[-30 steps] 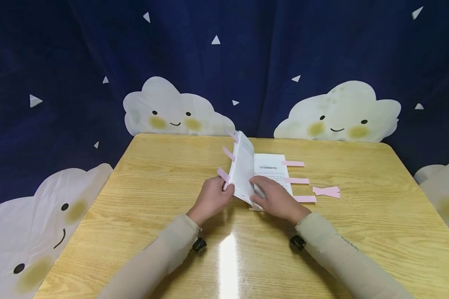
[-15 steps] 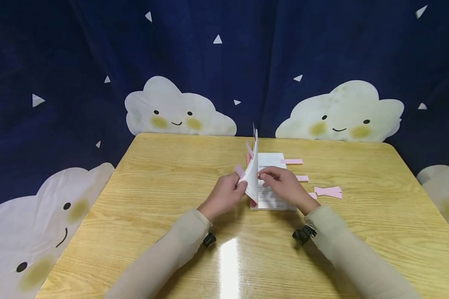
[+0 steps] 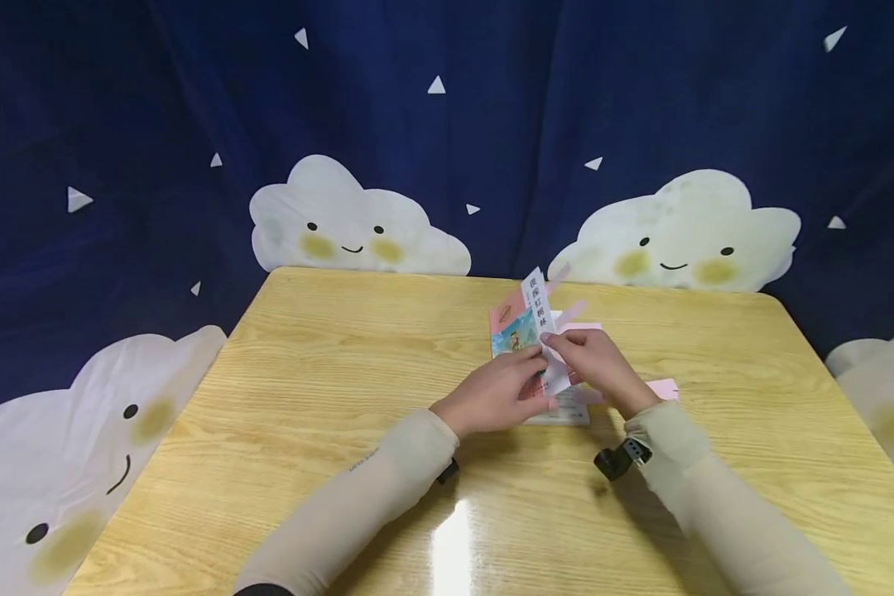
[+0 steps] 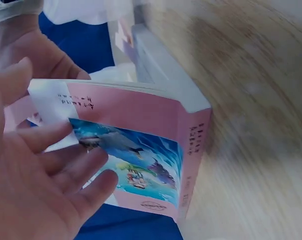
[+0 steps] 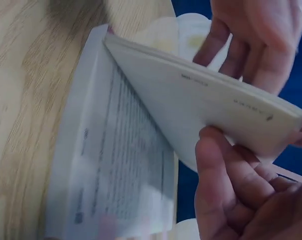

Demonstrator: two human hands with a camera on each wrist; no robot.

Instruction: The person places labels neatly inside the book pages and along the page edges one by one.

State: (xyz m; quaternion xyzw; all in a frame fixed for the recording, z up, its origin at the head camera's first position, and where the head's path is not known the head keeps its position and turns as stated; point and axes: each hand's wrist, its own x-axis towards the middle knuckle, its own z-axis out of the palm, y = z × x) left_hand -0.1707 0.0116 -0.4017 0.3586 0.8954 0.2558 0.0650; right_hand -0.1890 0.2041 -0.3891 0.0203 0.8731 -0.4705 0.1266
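A paperback book with a pink cover and a blue illustration stands partly open on the table, its front part raised toward the right. Printed pages show beneath the raised part in the right wrist view. My right hand pinches the free edge of that part, thumb on the cover and fingers on the page side. Against the cover, my left hand has its fingers loosely extended, the fingertips at the picture. Pink sticky tabs stick out of the page edges.
Pink paper strips lie on the wooden table right of the book, partly behind the right wrist. A dark blue curtain with clouds hangs behind the table's far edge. Light glares off the table's front middle.
The raised front part of the book has swung from left past upright to the right, bringing the cover into view. The right hand now grips its edge; the left hand has loosened and moved right.
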